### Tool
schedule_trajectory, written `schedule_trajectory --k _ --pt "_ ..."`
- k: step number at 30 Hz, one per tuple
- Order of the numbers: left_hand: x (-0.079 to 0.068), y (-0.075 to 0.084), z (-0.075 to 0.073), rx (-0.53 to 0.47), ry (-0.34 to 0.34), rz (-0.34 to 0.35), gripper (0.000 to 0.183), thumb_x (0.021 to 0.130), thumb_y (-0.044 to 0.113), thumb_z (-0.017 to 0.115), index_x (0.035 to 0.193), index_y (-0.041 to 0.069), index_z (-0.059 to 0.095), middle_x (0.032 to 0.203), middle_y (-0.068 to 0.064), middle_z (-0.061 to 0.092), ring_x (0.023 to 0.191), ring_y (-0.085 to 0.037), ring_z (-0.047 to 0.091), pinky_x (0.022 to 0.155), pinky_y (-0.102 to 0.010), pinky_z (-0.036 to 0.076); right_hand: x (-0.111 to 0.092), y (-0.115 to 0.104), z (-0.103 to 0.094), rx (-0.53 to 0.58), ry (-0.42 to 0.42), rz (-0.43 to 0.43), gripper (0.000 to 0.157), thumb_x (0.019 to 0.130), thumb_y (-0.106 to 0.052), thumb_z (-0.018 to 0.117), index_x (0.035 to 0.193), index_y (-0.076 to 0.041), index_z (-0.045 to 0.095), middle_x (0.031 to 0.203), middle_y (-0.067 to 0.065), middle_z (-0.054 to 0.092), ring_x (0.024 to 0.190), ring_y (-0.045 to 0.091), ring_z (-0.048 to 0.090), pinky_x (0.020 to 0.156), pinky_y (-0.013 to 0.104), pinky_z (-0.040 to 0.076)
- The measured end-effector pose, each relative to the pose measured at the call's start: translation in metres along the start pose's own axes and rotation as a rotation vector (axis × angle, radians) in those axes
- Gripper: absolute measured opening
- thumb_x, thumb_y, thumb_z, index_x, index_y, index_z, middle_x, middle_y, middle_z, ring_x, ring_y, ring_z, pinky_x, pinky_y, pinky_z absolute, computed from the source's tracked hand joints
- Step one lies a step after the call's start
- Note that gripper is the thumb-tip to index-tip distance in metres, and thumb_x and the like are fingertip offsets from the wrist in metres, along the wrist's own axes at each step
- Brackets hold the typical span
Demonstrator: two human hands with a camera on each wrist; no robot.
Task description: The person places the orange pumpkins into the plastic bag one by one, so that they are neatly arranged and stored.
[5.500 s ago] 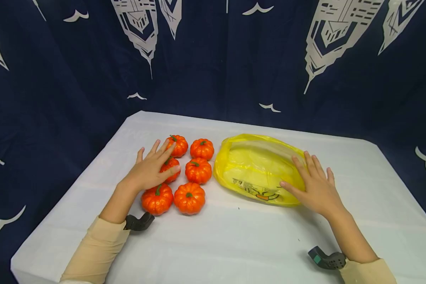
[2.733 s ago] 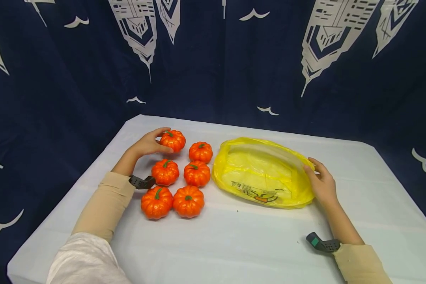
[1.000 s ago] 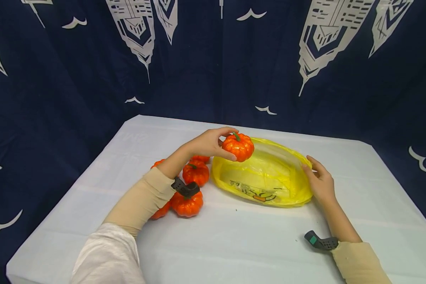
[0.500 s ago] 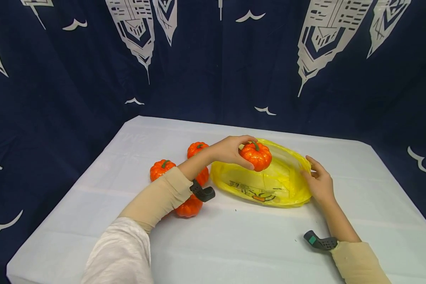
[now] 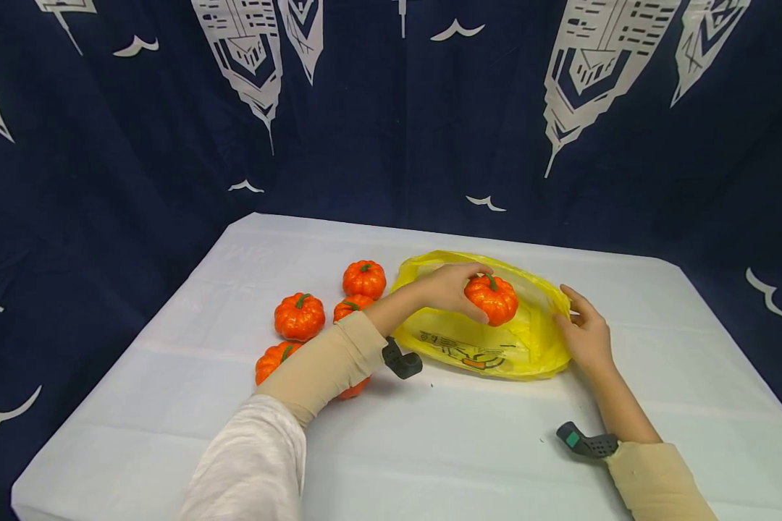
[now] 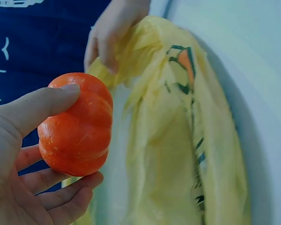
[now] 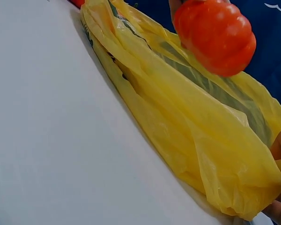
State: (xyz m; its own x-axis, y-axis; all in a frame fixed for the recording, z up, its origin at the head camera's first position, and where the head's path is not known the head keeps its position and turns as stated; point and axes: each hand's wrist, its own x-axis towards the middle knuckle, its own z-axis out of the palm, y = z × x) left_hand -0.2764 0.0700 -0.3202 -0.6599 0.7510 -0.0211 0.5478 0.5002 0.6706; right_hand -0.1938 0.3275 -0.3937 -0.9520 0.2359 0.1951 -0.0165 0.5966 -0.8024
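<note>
My left hand (image 5: 452, 289) holds a small orange pumpkin (image 5: 492, 300) with a green stem, thumb on one side and fingers on the other. The pumpkin hangs over the mouth of a yellow plastic bag (image 5: 534, 344), which lies opened on the table. In the right wrist view the held pumpkin (image 7: 218, 37) shows above the bag's far rim. My right hand (image 5: 586, 336) pinches the right end of the bag's rim between thumb and fingers. The left wrist view shows the pumpkin (image 6: 77, 133) gripped from the side, with the bag (image 6: 164, 154) behind it.
Several more orange pumpkins stand left of the bag: one at the back (image 5: 363, 279), another at the left (image 5: 300, 317), and others partly behind my left forearm. A white cloth covers the table (image 5: 482, 441). A dark blue printed curtain (image 5: 391, 145) hangs behind.
My left hand has picked up the back-left pumpkin and carried it rightward over the bag, lowering it a little lately. My right hand took hold of the bag's rim earlier and has stayed there.
</note>
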Motion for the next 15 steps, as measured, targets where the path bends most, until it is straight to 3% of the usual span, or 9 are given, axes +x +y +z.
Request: schedule_trajectory --k 15 --pt "0.032 -0.007 0.025 0.018 0.040 -0.021 0.084 0.075 0.030 0.085 0.146 0.011 0.043 0.139 -0.009 0.051 0.118 -0.020 0.052 0.096 -0.026 0.044 0.001 0.001 0.001 0.003 0.007 -0.011 0.052 0.099 -0.008 0.046 0.150 -0.005 0.036 0.133 0.032 0.047 0.110 0.043 0.054 0.067 0.003 0.039"
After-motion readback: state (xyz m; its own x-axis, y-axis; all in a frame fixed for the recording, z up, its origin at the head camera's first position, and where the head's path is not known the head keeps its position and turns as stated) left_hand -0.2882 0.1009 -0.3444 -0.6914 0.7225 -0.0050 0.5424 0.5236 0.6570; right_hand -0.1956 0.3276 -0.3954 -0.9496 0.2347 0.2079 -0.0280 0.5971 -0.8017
